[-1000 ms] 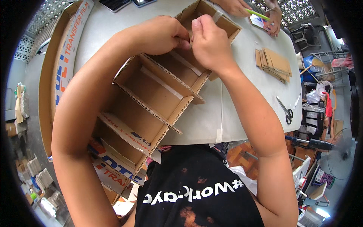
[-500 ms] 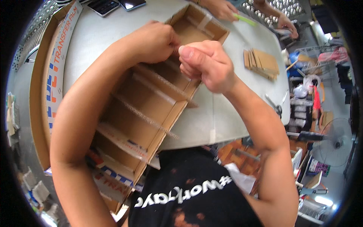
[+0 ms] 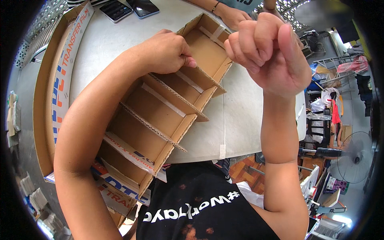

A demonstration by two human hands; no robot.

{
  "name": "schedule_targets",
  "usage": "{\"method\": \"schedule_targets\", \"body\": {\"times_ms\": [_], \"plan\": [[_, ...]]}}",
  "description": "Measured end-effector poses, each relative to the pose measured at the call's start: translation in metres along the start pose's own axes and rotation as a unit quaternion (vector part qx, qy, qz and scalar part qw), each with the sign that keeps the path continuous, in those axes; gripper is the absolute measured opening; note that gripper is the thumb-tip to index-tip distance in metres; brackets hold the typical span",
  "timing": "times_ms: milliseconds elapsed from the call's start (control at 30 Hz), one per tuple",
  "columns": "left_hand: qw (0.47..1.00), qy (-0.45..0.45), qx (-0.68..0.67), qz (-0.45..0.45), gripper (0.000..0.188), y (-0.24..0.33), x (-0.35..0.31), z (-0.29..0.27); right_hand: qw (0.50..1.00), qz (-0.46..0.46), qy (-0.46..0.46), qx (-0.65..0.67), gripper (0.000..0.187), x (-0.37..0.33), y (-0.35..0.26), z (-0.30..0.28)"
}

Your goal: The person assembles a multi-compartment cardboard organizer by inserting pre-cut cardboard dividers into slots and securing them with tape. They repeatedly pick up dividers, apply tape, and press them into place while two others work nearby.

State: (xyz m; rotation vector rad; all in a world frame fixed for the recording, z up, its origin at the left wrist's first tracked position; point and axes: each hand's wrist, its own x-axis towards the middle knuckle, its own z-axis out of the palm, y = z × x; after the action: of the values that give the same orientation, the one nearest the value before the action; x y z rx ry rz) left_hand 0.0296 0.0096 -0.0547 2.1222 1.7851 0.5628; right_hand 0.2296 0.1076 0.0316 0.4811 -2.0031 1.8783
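A long, shallow brown cardboard box (image 3: 208,39) lies slantwise on the table, with several upright cardboard dividers (image 3: 160,130) across it. Their notched ends stick out past the box's right wall. My left hand (image 3: 170,52) reaches over the box, thumb and fingers pinched at the top edge of a divider (image 3: 211,80) near the far end. My right hand (image 3: 272,56) is raised above the table, right of the box. Its fingers are curled in and the thumb stands up; nothing shows in it. White strips of tape line some inner faces.
A long printed carton (image 3: 44,100) stands along the table's left side. Two phones (image 3: 115,11) lie at the back. Another person's hand (image 3: 234,18) rests at the far edge. A standing fan (image 3: 356,158) and cluttered racks are off to the right.
My right hand has moved up and right, away from my left hand. My left hand stays at the divider. The cardboard stack and scissors have gone out of sight behind my right arm.
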Motion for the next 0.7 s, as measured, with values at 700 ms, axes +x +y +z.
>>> {"method": "schedule_targets", "body": {"times_ms": [700], "plan": [[0.999, 0.004, 0.020, 0.038, 0.038, -0.012, 0.000, 0.011, 0.754, -0.151, 0.012, -0.640, 0.018, 0.022, 0.051, 0.018]]}}
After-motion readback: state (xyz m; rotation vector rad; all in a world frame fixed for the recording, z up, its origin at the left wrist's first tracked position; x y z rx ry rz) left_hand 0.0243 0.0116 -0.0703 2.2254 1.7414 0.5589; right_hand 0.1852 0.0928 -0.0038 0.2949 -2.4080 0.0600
